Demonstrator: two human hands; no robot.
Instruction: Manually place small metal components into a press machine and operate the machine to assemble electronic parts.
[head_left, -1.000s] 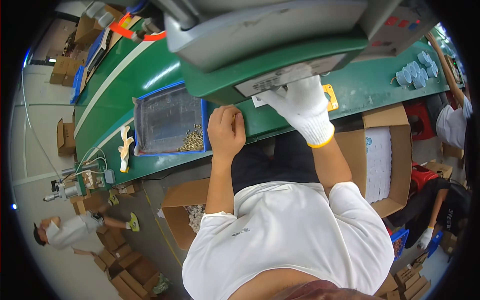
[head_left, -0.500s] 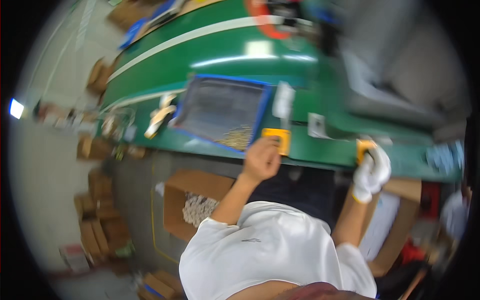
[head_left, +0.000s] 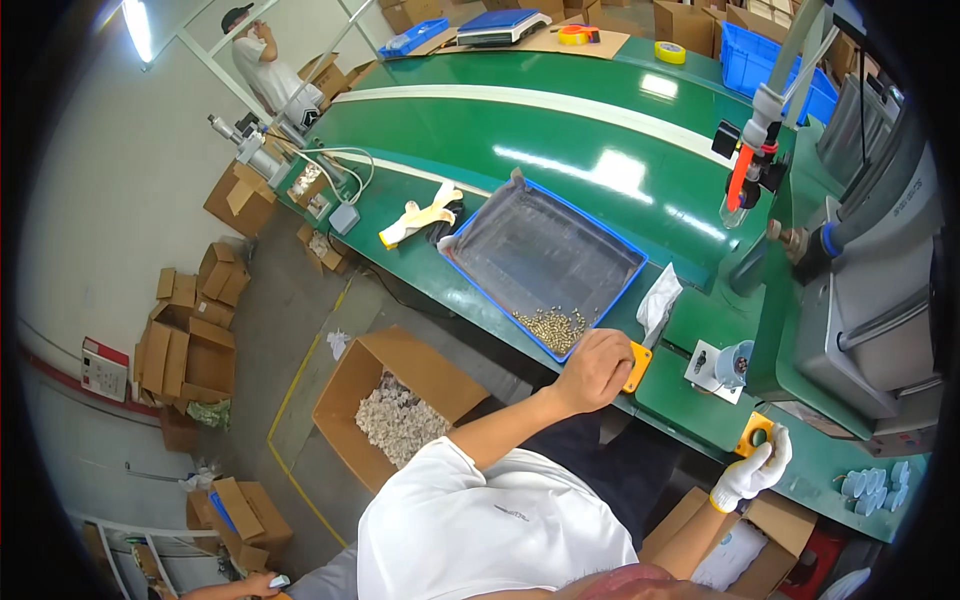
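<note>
Head view: bare left hand (head_left: 597, 372) right beside left yellow button box (head_left: 637, 366), fingers bent, cannot tell from this angle whether clenched or pressing; gloved right hand (head_left: 752, 470) at near edge of right yellow button box (head_left: 755, 434), fingers loosely bent, released; both boxes along near edge of green counter (head_left: 820, 465); between them, pale blue cup (head_left: 735, 363) upright on metal plate (head_left: 705, 372), before big machine (head_left: 880, 290); left of bare hand, blue-rimmed tray (head_left: 550, 250) with brass pieces (head_left: 553, 328) heaped in near corner; more blue cups (head_left: 875, 488) clustered far right
</note>
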